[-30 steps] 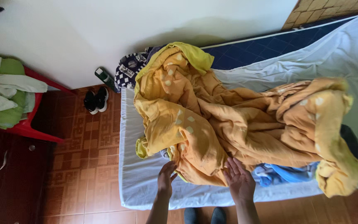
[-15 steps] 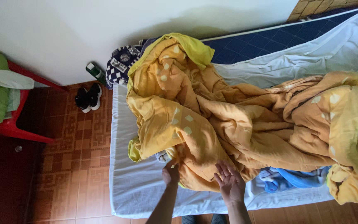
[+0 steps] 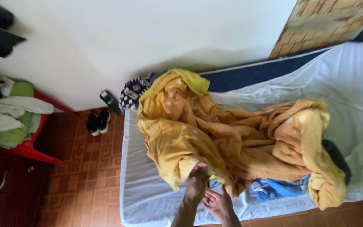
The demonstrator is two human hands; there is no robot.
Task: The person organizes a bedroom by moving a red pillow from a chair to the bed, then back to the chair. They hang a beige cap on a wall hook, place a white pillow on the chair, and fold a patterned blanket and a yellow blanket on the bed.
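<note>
The fingers (image 3: pixel 199 176) of the left hand (image 3: pixel 196 187) are curled down onto the near fold of the yellow quilt (image 3: pixel 215 138), bunching the cloth at its front edge; they look closed on it, though the grip itself is hidden under the knuckles. The right hand (image 3: pixel 218 204) lies just beside and below, palm up, fingers spread wide and holding nothing, touching or nearly touching the left wrist.

The quilt is heaped on the bed (image 3: pixel 143 201), its long axis running across the mattress from the head end at the left, by the patterned pillow (image 3: pixel 132 90), toward the right, where it rolls up over a dark bundle (image 3: pixel 337 157). From the fingers the bulk of it lies straight ahead and off to the right. The left hand is the nearer one to the cloth.

A blue cloth (image 3: pixel 280 189) pokes out beneath the quilt's front edge, right of the hands. Bare white sheet (image 3: pixel 358 84) shows beyond the quilt toward the wall. Left of the bed are tiled floor (image 3: pixel 85 176), a pair of shoes (image 3: pixel 97 122) and a red chair (image 3: pixel 30 147) piled with laundry.
</note>
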